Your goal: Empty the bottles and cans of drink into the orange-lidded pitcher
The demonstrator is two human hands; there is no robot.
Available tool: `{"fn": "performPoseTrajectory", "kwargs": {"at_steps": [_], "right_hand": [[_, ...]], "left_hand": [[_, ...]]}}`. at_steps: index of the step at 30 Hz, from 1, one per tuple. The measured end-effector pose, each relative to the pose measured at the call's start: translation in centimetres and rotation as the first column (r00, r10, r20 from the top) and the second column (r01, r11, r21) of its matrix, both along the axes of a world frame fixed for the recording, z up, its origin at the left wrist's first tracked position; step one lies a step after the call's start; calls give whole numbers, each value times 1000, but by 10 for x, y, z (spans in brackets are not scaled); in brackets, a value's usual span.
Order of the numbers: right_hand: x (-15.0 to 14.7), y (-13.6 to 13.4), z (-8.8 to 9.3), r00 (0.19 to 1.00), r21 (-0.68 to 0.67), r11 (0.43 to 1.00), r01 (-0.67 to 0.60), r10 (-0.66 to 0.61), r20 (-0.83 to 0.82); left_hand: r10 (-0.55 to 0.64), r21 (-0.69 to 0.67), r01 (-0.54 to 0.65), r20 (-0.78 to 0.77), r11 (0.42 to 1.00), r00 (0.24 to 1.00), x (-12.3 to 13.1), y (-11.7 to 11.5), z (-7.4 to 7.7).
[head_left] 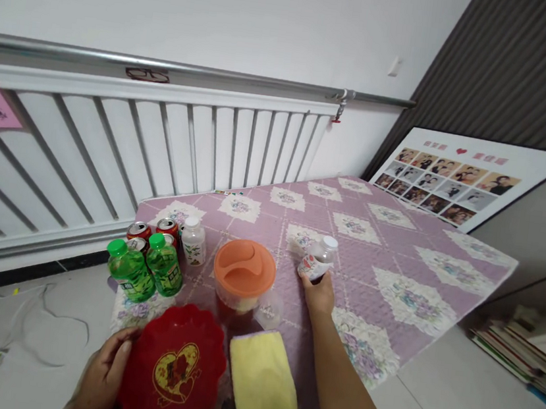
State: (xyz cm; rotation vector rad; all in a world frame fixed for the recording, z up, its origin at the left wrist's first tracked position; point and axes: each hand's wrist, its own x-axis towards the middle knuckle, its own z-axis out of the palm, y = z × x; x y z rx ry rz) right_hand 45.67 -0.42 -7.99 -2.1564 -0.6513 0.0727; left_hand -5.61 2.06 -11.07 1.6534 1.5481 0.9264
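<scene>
My left hand (108,367) grips the rim of a red scalloped plate (207,356) with a gold heart design, at the near left edge of the table. Further right, my right hand (320,293) is closed around the lower part of a clear bottle (318,260) with a white cap and a printed label. Between the hands stands a clear container with an orange lid (245,267). A folded yellow cloth (264,386) lies in front of it. Beside the container is a small clear plastic item (270,311), whose kind I cannot make out.
Left on the tablecloth (347,286) are green bottles (164,267), several red cans (139,230) and another white-capped bottle (193,242). Behind the table runs a white radiator (202,136) under a metal pipe (248,81). A photo board (459,181) leans at the far right.
</scene>
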Motion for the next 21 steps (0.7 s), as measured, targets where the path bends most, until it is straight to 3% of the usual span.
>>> {"fn": "performPoseTrajectory", "kwargs": {"at_steps": [13, 21], "right_hand": [[3, -1, 3, 999, -53, 999, 2, -4, -33], [-2, -7, -1, 995, 73, 994, -79, 83, -48]], "left_hand": [[-33, 104, 35, -22, 994, 999, -1, 2, -6], [-19, 71, 16, 42, 997, 999, 3, 1, -2]]}}
